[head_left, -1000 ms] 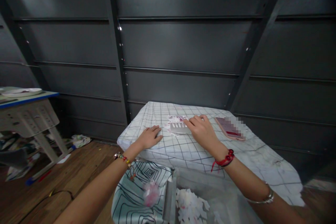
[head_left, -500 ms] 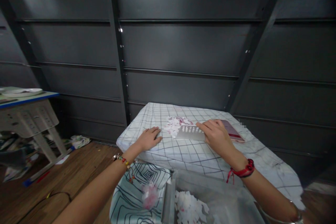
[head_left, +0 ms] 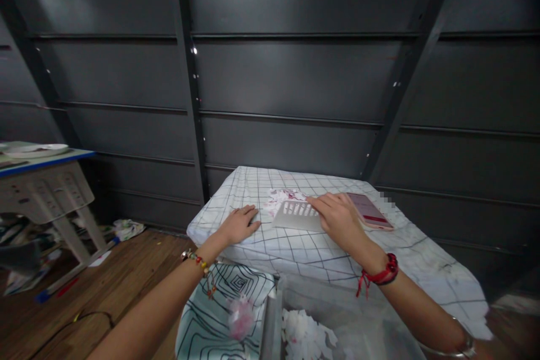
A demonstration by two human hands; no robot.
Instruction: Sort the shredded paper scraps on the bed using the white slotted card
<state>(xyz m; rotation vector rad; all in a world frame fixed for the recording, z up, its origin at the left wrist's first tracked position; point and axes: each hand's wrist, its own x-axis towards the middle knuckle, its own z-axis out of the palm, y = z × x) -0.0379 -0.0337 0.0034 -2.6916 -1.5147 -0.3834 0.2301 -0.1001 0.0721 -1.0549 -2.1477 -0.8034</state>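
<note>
Left hand (head_left: 239,225): palm down near the left front corner of the bench (head_left: 253,181), fingers extended, thumb apart, holding nothing. Right hand (head_left: 340,219): back upward, reaching in over the front edge, fingers closed on the right end of the slotted plate (head_left: 295,218). The plate is between the hands, toward the front edge; scraps (head_left: 282,196) lie just beyond it. Phone (head_left: 368,212): near the right edge.

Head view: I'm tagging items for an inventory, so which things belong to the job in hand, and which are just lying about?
Likely part of the job:
slotted plate, held by the right hand
white scraps beside it
checked cloth underneath, left hand on it
translucent bin with more scraps

Apparently just lying about:
pink-edged device
pink bundle
white dish
</note>
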